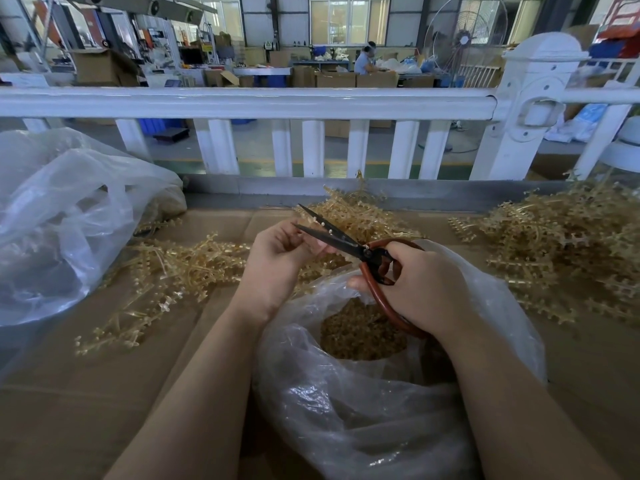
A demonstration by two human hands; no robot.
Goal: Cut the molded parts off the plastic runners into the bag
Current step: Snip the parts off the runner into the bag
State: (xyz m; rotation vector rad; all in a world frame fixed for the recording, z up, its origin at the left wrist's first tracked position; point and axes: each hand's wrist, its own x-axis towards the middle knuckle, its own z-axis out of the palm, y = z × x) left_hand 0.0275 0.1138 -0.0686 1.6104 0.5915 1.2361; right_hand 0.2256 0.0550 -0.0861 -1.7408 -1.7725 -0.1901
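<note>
Midway: the bag [346,403] at lower centre holds many cut parts [362,336] — heaps of runners [554,244] remain. Right hand [426,289] grips the scissors [332,237], blades apart; left hand [277,261] pinches a runner.

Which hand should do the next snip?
Right. The right hand grips the red-handled black scissors, blades open over the clear plastic bag. The left hand only pinches the thin tan plastic runner between them.
</note>
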